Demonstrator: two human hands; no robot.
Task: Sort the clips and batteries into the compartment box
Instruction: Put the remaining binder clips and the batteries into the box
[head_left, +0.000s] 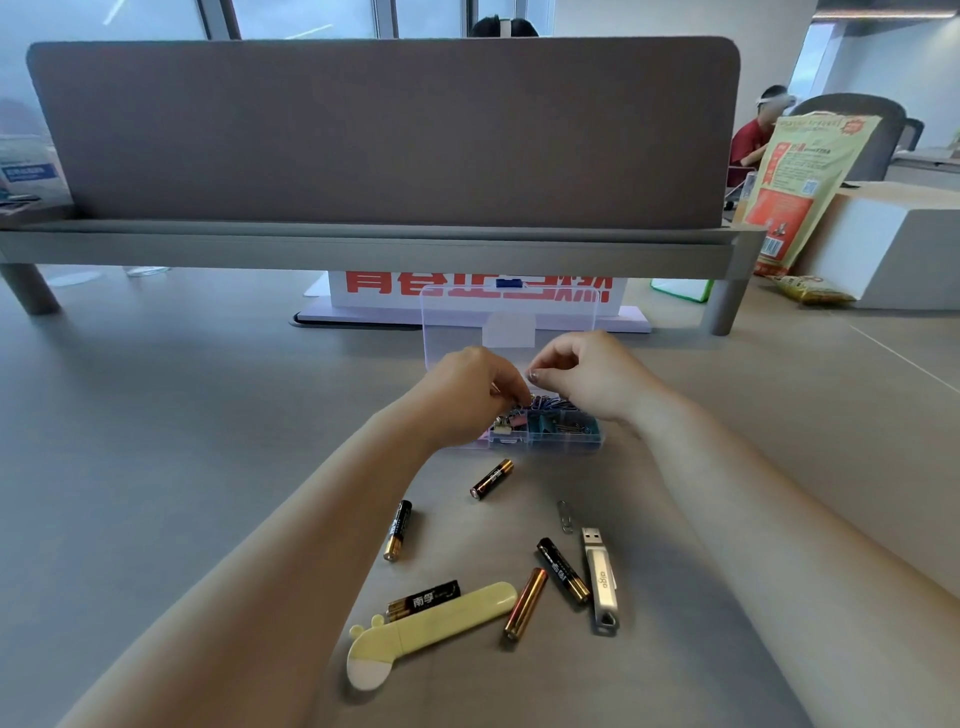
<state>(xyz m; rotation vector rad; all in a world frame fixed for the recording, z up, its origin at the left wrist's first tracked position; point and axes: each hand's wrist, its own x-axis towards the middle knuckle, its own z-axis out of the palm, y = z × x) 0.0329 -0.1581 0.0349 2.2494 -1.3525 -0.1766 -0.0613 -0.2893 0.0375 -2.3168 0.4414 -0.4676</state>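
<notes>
Clear compartment box (545, 444) — left hand (467, 395) and right hand (587, 374) curl fingers (548, 359) over its clips (550, 402), perhaps pinching one.

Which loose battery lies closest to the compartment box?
The battery just below the compartment box, alone at the top of the group; the other four lie nearer the camera.

My bare forearms stretched forward, left hand (475, 395) and right hand (584, 374) nearly meeting, fingers curled, fingertips pinched, contents of either grip unclear
</notes>
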